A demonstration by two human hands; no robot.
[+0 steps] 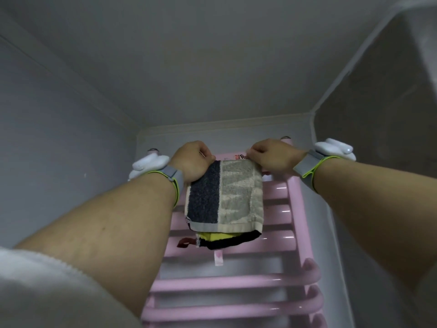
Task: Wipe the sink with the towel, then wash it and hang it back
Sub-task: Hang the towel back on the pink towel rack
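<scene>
A small towel [224, 197], dark grey on its left half and beige-grey on its right, hangs over the top bar of a pink towel rail [279, 188] high on the wall. My left hand [192, 159] pinches the towel's upper left corner. At the upper right corner, my right hand [272, 155] pinches the towel's edge. Both arms reach up, each with a grey wrist strap and a white device. The sink is out of view.
A yellow and black cloth [227, 240] hangs on the rail just under the towel, with a dark red tag [184, 243] and a pink tag [218, 258]. Lower pink bars [224, 282] stick out toward me. Walls close in on both sides, with the ceiling above.
</scene>
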